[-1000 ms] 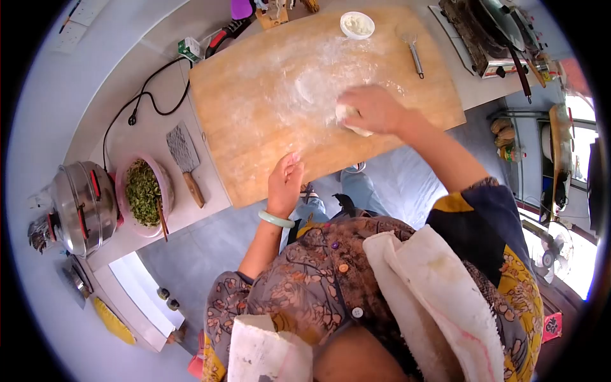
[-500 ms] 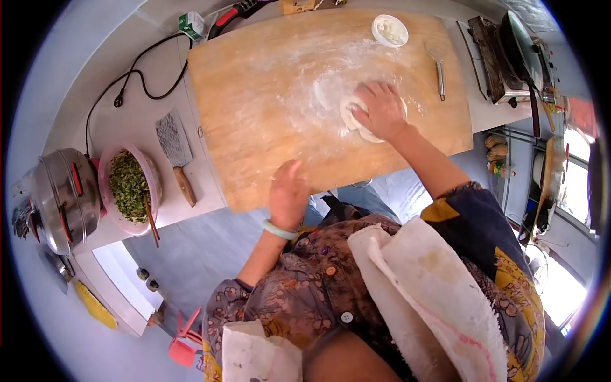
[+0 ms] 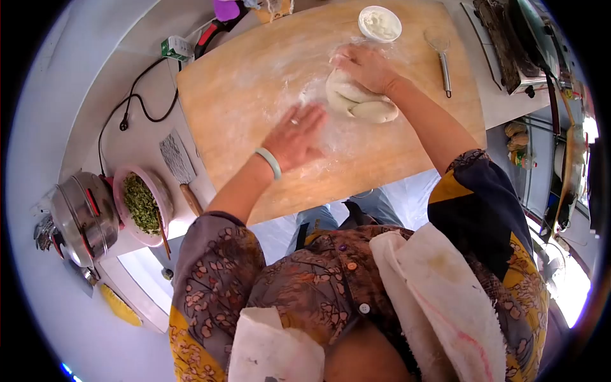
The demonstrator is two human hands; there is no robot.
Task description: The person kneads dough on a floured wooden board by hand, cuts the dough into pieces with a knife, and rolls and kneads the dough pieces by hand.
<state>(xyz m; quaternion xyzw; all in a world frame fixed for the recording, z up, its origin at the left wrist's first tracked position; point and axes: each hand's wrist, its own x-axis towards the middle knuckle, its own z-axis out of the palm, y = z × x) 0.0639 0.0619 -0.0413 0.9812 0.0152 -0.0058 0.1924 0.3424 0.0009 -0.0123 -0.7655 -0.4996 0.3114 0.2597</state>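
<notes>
Dough (image 3: 363,105): one soft, pale piece, lying on the floured wooden board (image 3: 254,83), right of the board's middle. A crease runs across it, and its near portion forms a rounded fold.

Right hand (image 3: 369,67): placed over the far edge of the dough, in contact, fingers bent downward. Whether the fingertips pinch the dough or merely press on it cannot be told from this angle.

Left hand (image 3: 296,135): over the board, to the left of the dough and apart from it. Fingers extended and loosely spread, nothing seen in the grasp; outline slightly blurred, so contact with the board cannot be confirmed. A ring and a pale green bangle (image 3: 270,163) are worn on this side.

Board, far side: a white bowl (image 3: 382,40) containing flour (image 3: 381,23) — beyond the right hand — and a wire whisk (image 3: 445,70) to its right.

Counter, left: a cleaver (image 3: 177,158) beside the board, then a pink bowl (image 3: 163,194) of chopped greens (image 3: 141,204) with chopsticks (image 3: 163,235) resting in it.
</notes>
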